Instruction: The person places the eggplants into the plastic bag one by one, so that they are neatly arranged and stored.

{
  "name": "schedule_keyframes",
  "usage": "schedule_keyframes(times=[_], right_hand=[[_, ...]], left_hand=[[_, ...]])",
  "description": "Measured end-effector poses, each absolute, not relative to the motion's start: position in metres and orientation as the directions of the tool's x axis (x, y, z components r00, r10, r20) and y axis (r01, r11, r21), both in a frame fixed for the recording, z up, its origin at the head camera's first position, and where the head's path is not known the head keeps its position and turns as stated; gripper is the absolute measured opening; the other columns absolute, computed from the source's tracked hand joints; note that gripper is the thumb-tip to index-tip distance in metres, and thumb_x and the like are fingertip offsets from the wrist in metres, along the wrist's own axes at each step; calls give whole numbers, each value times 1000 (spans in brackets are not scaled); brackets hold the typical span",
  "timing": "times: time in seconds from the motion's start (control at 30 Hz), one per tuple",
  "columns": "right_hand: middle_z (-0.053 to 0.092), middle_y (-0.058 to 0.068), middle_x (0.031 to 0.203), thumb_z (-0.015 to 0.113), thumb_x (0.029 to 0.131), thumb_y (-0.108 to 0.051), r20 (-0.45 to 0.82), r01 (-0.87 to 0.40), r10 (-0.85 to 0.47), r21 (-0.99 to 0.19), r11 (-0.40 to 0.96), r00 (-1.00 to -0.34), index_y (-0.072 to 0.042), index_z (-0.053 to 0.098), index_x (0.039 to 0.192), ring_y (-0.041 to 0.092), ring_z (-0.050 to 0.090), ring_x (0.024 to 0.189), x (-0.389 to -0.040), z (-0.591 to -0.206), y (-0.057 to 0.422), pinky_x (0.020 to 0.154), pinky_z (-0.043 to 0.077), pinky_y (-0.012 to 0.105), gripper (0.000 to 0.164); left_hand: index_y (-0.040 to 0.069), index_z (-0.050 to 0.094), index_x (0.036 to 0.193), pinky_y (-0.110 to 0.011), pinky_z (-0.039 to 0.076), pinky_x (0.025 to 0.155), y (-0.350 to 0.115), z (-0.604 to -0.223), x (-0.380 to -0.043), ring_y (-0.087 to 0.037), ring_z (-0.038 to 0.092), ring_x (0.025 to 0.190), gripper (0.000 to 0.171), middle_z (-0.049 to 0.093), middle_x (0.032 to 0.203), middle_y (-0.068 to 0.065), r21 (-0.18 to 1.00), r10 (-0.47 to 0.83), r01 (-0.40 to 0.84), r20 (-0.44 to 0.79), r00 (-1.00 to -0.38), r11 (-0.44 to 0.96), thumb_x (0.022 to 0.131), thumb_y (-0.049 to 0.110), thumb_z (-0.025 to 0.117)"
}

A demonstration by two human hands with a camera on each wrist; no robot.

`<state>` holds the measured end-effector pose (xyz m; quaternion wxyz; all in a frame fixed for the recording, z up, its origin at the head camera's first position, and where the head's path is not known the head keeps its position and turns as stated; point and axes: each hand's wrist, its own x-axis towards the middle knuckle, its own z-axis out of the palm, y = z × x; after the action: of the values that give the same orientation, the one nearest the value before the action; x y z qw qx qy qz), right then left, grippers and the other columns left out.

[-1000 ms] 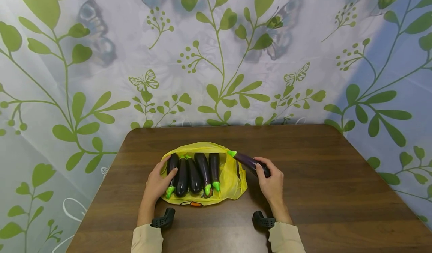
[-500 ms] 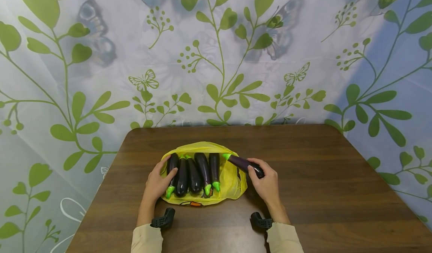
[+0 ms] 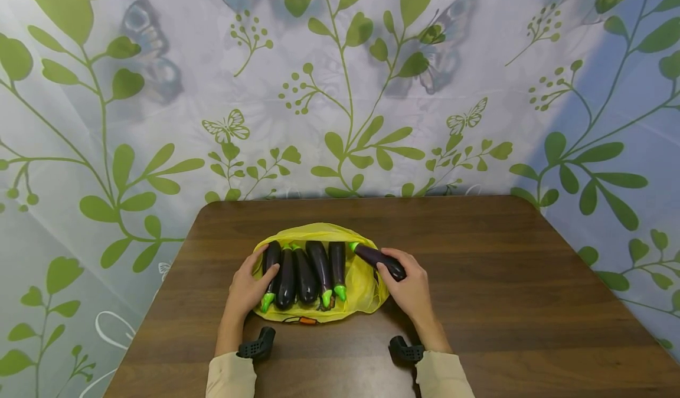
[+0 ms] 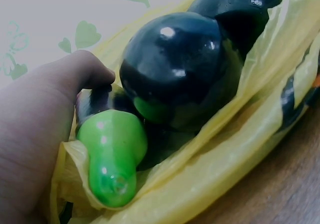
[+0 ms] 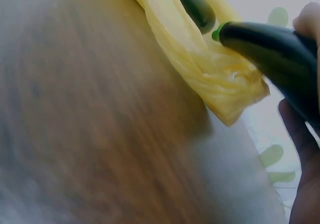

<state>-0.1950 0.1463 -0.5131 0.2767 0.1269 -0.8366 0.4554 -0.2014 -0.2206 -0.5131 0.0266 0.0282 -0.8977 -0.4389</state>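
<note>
Several dark purple eggplants [image 3: 306, 275] with green stem ends lie side by side in a yellow plastic bag [image 3: 366, 294] on the table. My left hand [image 3: 248, 283] grips the bag's left side, thumb bent over the rim onto the leftmost eggplant [image 4: 102, 102]; its other fingers are mostly hidden in the left wrist view. My right hand [image 3: 410, 281] holds another eggplant [image 3: 372, 256] by its thick end, thumb on the near side. That eggplant's green tip points left, over the bag's right part. In the right wrist view, the held eggplant [image 5: 272, 49] slants above the bag's edge.
A brown wooden table [image 3: 510, 280] extends around the bag on all sides. Behind it hangs a pale cloth [image 3: 340, 91] printed with green leaves and butterflies. Black wrist mounts [image 3: 257, 345] sit on both forearms.
My right hand has moved left with its eggplant, bringing the green tip further over the bag's opening. The left hand and the bagged eggplants look unmoved.
</note>
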Motion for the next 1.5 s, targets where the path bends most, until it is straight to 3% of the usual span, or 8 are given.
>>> schedule_keyframes(times=[0.13, 0.47, 0.9, 1.5], right_hand=[[72, 2, 123, 84, 88, -16, 558, -454, 23, -697, 555, -829, -17, 75, 123, 24, 68, 112, -195, -514, 141, 92, 57, 48, 36], [72, 2, 125, 84, 88, -18, 565, -481, -35, -666, 570, -824, -15, 75, 120, 22, 66, 115, -196, -516, 133, 97, 56, 46, 34], [73, 8, 123, 86, 86, -19, 650, -528, -64, -550, 647, -757, -11, 75, 121, 29, 66, 112, -196, -519, 119, 95, 56, 51, 37], [65, 3, 138, 82, 90, -30, 478, -466, -170, -613, 638, -862, -17, 72, 129, 26, 61, 124, -187, -518, 108, 104, 52, 53, 42]], left_hand=[[29, 37, 160, -76, 25, 114, -221, -514, -202, -47, 33, 150, 69, 34, 166, -17, 791, -73, -25, 26, -997, 611, 101, 51, 62], [28, 38, 160, -75, 26, 115, -221, -514, -202, -47, 33, 150, 68, 34, 165, -17, 789, -73, -20, 32, -997, 614, 101, 51, 62], [29, 38, 160, -76, 26, 114, -222, -514, -202, -48, 33, 149, 69, 34, 165, -17, 791, -70, -16, 34, -997, 612, 101, 52, 62], [28, 37, 161, -77, 25, 113, -221, -515, -202, -48, 33, 149, 71, 34, 165, -18, 789, -67, -16, 32, -997, 614, 100, 55, 61]])
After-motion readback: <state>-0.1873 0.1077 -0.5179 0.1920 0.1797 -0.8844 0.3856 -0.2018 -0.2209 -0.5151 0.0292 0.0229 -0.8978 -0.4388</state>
